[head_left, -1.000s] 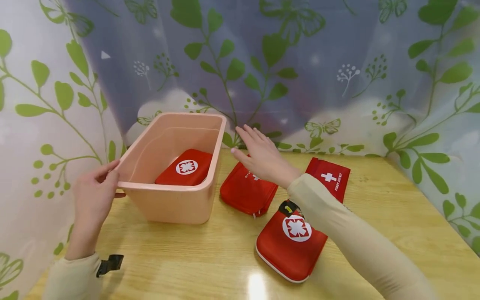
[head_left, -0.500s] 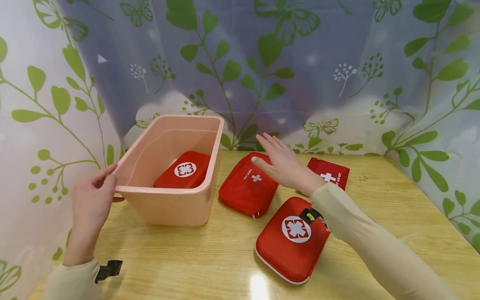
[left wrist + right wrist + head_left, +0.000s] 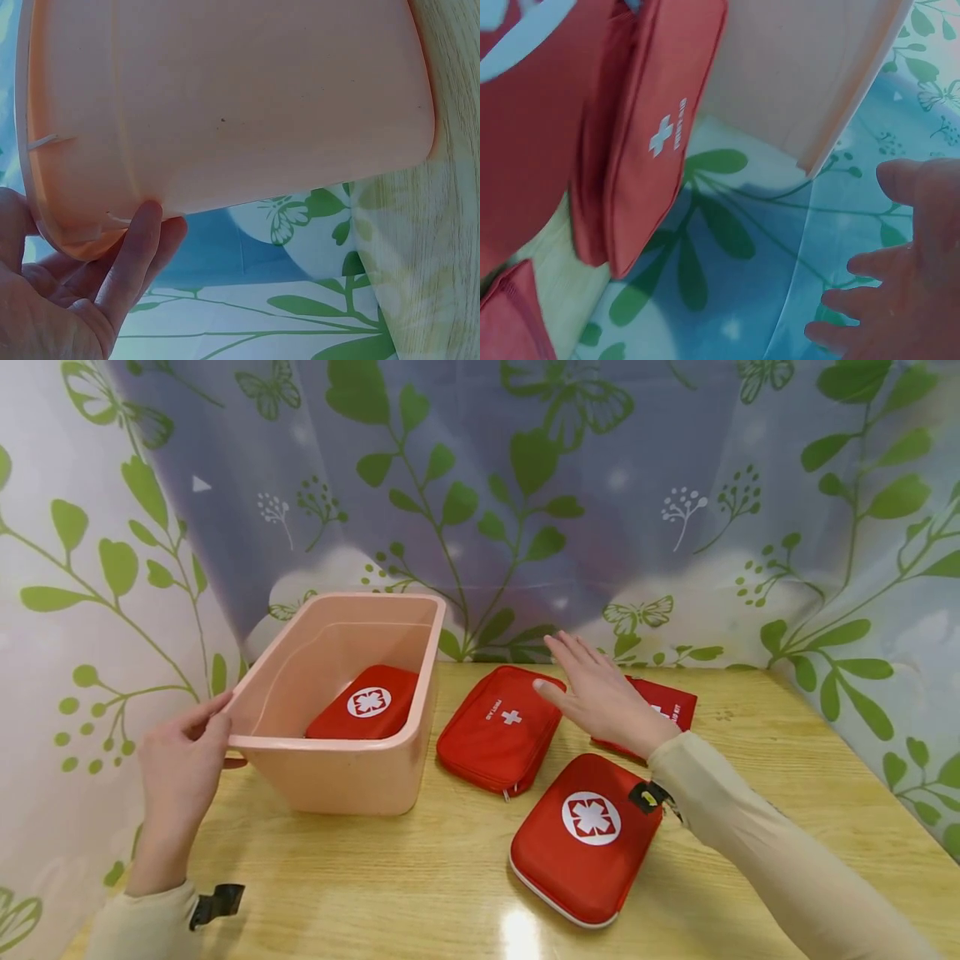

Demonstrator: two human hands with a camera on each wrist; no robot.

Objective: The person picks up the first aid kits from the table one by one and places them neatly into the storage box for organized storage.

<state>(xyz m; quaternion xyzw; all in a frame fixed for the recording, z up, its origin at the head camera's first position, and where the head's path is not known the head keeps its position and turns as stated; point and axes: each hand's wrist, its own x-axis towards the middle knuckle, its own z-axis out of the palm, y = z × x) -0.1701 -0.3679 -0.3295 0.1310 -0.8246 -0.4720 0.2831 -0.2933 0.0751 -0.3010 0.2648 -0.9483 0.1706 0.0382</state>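
My left hand (image 3: 180,772) grips the near left corner of a peach plastic bin (image 3: 330,777), thumb on the rim and fingers beneath it, as the left wrist view shows. Inside the bin lies a red first aid case (image 3: 363,706) with a white round emblem. My right hand (image 3: 600,697) hovers with straight fingers and holds nothing. It overlaps part of a flat red first aid pouch (image 3: 678,703) in the head view. Left of it lies a red zipped first aid bag (image 3: 498,735). Nearer the front is a larger red hard case (image 3: 581,852) with a white emblem.
Everything stands on a light wood table (image 3: 360,885). A patterned curtain (image 3: 480,510) with green leaves closes off the back and both sides, close behind the bin. Black straps (image 3: 217,906) are on both sleeves.
My right hand has moved right, from over the zipped bag toward the flat pouch, uncovering the bag. My left hand keeps its grip on the bin; the view has shifted slightly.
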